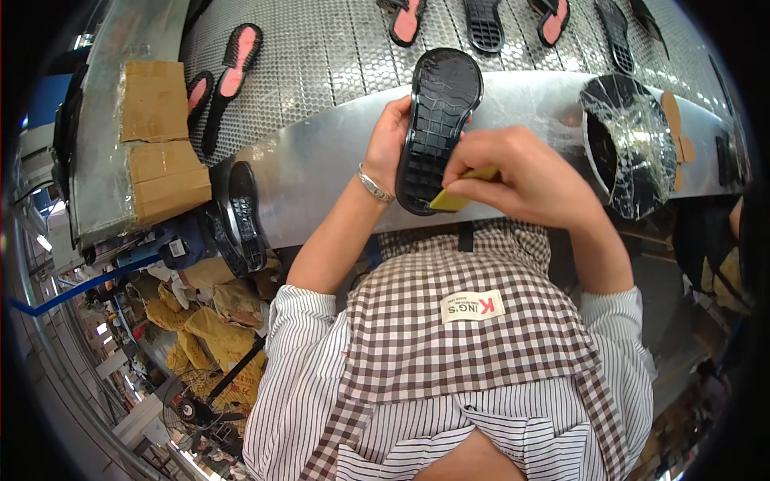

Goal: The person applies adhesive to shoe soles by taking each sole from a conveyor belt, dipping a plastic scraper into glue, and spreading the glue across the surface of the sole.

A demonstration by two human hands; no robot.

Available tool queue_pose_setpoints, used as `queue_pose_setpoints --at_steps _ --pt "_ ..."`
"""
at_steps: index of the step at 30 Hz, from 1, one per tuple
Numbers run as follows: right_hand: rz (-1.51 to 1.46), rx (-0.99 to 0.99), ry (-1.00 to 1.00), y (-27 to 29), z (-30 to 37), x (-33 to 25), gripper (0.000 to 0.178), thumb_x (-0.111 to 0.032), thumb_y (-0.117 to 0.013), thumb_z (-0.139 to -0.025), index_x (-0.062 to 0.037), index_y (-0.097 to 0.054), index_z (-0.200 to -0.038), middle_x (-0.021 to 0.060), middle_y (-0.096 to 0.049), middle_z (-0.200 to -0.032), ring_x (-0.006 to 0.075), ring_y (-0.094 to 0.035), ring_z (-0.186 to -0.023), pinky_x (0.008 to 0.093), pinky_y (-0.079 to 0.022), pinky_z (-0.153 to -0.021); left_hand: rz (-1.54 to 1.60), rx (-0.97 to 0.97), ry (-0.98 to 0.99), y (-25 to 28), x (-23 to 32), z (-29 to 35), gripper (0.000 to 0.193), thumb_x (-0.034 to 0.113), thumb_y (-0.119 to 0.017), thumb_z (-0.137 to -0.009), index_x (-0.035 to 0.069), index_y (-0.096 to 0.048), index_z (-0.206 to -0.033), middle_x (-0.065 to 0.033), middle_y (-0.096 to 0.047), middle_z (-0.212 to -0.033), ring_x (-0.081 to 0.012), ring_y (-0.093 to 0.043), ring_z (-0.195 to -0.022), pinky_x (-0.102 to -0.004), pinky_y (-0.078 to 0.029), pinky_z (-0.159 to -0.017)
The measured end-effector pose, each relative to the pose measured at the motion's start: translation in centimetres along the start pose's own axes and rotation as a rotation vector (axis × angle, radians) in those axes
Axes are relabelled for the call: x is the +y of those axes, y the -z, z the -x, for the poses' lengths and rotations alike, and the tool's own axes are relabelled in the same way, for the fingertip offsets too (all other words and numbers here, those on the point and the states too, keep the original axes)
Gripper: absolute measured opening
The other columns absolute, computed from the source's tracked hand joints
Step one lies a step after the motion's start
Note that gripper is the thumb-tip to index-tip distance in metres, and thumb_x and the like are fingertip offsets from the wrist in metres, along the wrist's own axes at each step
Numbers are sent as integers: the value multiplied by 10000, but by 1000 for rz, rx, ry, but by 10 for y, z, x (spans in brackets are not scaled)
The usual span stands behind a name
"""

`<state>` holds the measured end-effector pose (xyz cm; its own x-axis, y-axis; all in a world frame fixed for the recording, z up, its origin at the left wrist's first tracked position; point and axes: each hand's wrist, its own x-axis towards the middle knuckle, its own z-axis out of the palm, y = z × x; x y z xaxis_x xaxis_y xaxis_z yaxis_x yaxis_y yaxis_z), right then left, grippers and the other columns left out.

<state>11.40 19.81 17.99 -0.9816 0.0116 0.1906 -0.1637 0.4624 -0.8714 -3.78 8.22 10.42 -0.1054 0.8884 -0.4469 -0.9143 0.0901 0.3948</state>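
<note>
In my left hand (391,143) is a black shoe sole (437,108), held upright by its edge with the hollow grid side facing me. The grid pattern covers its lower half, and its wider end points away. My right hand (517,176) pinches a flat yellow piece (459,198), which looks like a sponge pad. That pad touches the sole's near end. Fingers of my left hand pass behind the sole and are mostly hidden. Both hands are over the metal ledge (321,172) in front of me.
Beyond the ledge lies a metal mesh conveyor (313,48) carrying several black soles and pink-lined sandals (239,60). A round container (634,144) wrapped in clear film stands at right. Cardboard (164,144) covers a panel at left, beside more black soles (243,210).
</note>
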Motion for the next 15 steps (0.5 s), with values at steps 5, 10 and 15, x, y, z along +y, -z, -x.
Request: queue_pose_setpoints --at_steps 5,10,15 --pt "307 -253 101 2 -26 -17 90 -98 -684 -727 -39 -616 -736 71 -571 -664 254 -590 -614 353 -443 -553 19 67 108 5 -4 4 422 313 -281 -989 46 -581 -1121 -105 -664 -1054 -226 -646 -933 -367 -518 -867" --pt "304 -368 335 1 -42 -38 145 -78 -651 -678 61 -620 -652 198 -606 -632 342 -625 -609 405 -486 -525 83 -96 136 18 -8 6 412 330 -312 -1002 48 -595 -1101 -87 -666 -1056 -208 -638 -962 -357 -504 -886" --pt "284 -423 333 7 -44 -35 148 -81 -636 -669 64 -615 -651 194 -590 -614 333 -606 -587 402 -472 -514 -28 -187 105 19 -10 12 445 346 -290 -1003 29 -582 -1112 -116 -669 -1032 -232 -652 -927 -388 -535 -822"
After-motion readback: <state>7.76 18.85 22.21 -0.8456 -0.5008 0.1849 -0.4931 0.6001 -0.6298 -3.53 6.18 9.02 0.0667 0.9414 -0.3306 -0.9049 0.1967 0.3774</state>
